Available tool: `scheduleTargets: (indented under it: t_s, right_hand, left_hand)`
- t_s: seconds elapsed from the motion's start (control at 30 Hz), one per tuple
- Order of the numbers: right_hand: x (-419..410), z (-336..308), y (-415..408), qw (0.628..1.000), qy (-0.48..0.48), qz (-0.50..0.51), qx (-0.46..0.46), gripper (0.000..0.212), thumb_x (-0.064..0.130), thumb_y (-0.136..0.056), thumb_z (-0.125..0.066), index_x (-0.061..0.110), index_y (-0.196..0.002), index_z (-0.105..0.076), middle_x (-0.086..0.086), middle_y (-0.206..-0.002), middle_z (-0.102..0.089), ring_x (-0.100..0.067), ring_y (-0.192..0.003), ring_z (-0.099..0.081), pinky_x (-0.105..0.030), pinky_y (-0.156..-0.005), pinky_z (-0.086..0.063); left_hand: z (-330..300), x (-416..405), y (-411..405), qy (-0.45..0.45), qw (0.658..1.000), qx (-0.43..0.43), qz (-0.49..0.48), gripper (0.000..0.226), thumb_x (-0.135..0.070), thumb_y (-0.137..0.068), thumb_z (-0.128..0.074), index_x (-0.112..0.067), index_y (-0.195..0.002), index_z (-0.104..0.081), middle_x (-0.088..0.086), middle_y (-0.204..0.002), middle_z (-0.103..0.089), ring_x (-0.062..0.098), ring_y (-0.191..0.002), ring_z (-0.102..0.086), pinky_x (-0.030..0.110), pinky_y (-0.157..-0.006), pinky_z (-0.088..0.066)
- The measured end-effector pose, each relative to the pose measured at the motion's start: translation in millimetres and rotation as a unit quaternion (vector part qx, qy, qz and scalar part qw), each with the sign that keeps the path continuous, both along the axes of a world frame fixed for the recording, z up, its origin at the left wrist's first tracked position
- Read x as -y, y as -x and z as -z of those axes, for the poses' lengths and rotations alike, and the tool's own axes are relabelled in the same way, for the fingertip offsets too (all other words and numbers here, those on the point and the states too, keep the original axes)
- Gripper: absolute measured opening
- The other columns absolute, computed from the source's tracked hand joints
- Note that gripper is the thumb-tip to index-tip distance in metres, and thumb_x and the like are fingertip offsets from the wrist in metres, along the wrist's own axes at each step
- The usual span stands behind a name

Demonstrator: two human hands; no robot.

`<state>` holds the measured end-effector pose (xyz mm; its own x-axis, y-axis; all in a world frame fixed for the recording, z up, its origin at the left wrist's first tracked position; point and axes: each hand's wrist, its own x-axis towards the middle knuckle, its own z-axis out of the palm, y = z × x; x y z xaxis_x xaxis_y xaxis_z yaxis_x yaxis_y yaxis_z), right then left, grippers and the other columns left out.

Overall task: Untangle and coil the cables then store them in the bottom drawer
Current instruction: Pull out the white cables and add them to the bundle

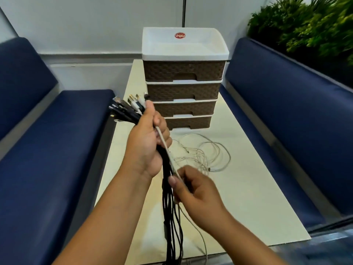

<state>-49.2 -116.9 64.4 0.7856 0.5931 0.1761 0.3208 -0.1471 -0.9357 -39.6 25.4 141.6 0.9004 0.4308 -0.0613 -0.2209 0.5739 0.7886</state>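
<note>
While the left hand [146,144] is wrapped in a fist round a thick bundle of cables [170,207], the plug ends [127,109] fan out above its knuckles, some black and some white with metal tips, and the long black cords hang straight down past the near edge of the table [248,169]. One smooth white cable [166,148] runs slanting out of that fist down to the right hand [193,192], which pinches it between thumb and curled fingers just below the left. On the matte cream tabletop behind the hands lies a loose heap of thin white cables [206,153], looped in open rings. At the far end stands a plastic drawer unit [183,81] with four brown fronts moulded in a woven, basket-like texture, each with a recessed handle slot, all closed; the bottom drawer [188,122] sits just behind the raised fist. Its white top is a shallow tray with rounded corners bearing a red oval sticker [180,35] that reads "Uniplus". Padded navy benches [47,150] flank the table, and green foliage [309,25] fills the upper right corner.
</note>
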Motion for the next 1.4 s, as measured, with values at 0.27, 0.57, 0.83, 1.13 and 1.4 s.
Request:
scheduleTargets:
  t_s: [0.27, 0.57, 0.83, 1.13, 1.4]
  right_hand:
    - [54, 99, -40, 0.963, 0.225, 0.066, 0.13, 0.023, 0.038, -0.095, -0.055, 0.02, -0.092, -0.069, 0.005, -0.093, -0.058, -0.013, -0.09, -0.057, -0.026, -0.08, -0.044]
    - [33, -74, -71, 0.993, 0.083, 0.067, 0.058, 0.019, 0.026, -0.099, -0.051, 0.02, -0.088, -0.066, -0.002, -0.073, -0.069, -0.016, -0.07, -0.069, -0.038, -0.071, -0.058]
    - [-3, -170, -62, 0.979, -0.04, -0.044, 0.193, 0.017, 0.017, -0.098, -0.054, 0.008, -0.108, -0.065, -0.004, -0.092, -0.071, -0.014, -0.088, -0.071, -0.036, -0.08, -0.059]
    - [4, -54, -85, 0.999, -0.02, 0.0, -0.042, 0.054, -0.01, -0.085, -0.05, 0.023, -0.127, -0.049, 0.004, -0.101, -0.057, -0.006, -0.067, -0.049, -0.025, -0.062, -0.044]
    - [4, 19, -106, 0.953, 0.272, 0.053, 0.119, 0.021, 0.028, -0.096, -0.059, 0.013, -0.091, -0.073, -0.006, -0.089, -0.062, -0.018, -0.078, -0.059, -0.028, -0.075, -0.042]
  left_hand:
    - [7, -23, 3, 0.085, 0.996, 0.029, -0.004, 0.051, -0.048, -0.1, -0.04, -0.021, -0.057, -0.035, -0.005, -0.055, -0.025, 0.009, -0.047, -0.023, 0.021, -0.046, -0.029]
    - [7, -30, -1, 0.175, 0.983, 0.018, 0.041, 0.047, -0.048, -0.099, -0.042, -0.022, -0.06, -0.041, -0.01, -0.051, -0.037, 0.001, -0.041, -0.041, 0.015, -0.041, -0.039]
    - [2, 1, -5, -0.01, 0.985, -0.021, 0.173, 0.028, -0.042, -0.089, -0.058, -0.02, -0.094, -0.075, -0.007, -0.047, -0.022, 0.002, -0.034, -0.019, 0.016, -0.034, -0.016]
    - [5, -2, -9, 0.047, 0.978, 0.036, 0.202, 0.029, -0.041, -0.091, -0.051, -0.018, -0.074, -0.052, -0.009, -0.042, -0.02, 0.0, -0.03, -0.018, 0.015, -0.033, -0.012]
    - [-2, -16, -8, 0.063, 0.977, 0.074, 0.187, 0.032, -0.043, -0.093, -0.044, -0.018, -0.075, -0.051, -0.01, -0.036, -0.027, 0.001, -0.026, -0.025, 0.012, -0.03, -0.018]
